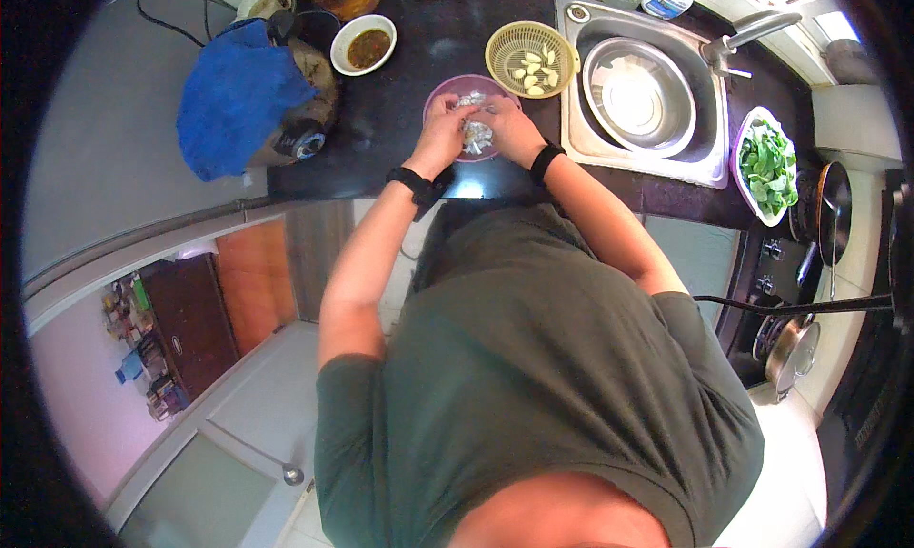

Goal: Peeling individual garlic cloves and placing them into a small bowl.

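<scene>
My left hand and my right hand meet over a pink plastic bowl on the dark counter. Their fingertips are together above whitish, papery pieces, which look like garlic skins. Whatever is between the fingers is too small to make out. Touching or close to the bowl's upper right is a yellow plastic colander, with several peeled garlic cloves in it. A white bowl of dark brown sauce stands to the upper left.
Right of the colander is a steel sink with a metal basin under the faucet. Farther right are a basket of leafy greens and a stove with pans. A blue cloth covers something at left. Bottles line the back.
</scene>
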A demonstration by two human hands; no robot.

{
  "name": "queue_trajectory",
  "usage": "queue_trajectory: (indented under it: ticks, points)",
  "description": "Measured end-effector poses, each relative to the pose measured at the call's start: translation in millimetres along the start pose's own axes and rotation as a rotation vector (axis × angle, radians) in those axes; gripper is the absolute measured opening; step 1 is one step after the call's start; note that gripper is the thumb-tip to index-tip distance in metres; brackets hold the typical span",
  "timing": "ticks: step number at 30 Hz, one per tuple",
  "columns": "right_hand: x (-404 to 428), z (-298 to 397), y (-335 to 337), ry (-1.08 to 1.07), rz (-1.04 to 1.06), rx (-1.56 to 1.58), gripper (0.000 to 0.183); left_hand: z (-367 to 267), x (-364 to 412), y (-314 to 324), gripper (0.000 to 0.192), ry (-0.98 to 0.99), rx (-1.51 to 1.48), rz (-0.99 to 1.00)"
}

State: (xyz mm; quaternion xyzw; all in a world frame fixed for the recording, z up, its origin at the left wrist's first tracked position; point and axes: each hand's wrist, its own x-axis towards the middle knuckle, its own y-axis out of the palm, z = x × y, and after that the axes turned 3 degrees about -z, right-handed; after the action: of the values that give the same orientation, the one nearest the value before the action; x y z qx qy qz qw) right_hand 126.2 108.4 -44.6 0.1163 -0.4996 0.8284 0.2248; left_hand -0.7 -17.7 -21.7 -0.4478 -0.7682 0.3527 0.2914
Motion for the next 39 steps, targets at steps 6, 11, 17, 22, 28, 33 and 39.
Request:
queue_trajectory:
  ticks: [6, 11, 17, 22, 28, 33, 39]
  points:
    - [-11, -10, -15, 0.266, -0.051, 0.210, 0.026, 4, 3, -5, 0.036, -0.033, -0.082, 0.073]
    - [-23, -19, -22, 0.307, -0.125, 0.296, 0.020, -9, 10, -20, 0.030, -0.165, -0.191, 0.173]
    - [-32, -9, -24, 0.607, 0.094, 0.159, 0.033, -9, 14, -2, 0.053, -0.043, 0.147, 0.186]
    - [-35, -6, -12, 0.957, 0.107, 0.651, 0.038, -11, 28, 29, 0.078, -0.079, 0.429, 0.184]
    - [-32, -22, 10, 0.984, 0.167, 0.961, 0.027, -7, 30, 53, 0.052, -0.045, 0.346, 0.231]
    - [-30, -19, 7, 1.017, 0.150, 1.047, 0.027, 7, 24, 39, 0.036, 0.079, 0.190, 0.412]
    - [-31, -27, 3, 0.984, 0.180, 1.002, 0.026, 5, 43, 0, 0.018, 0.025, 0.325, 0.396]
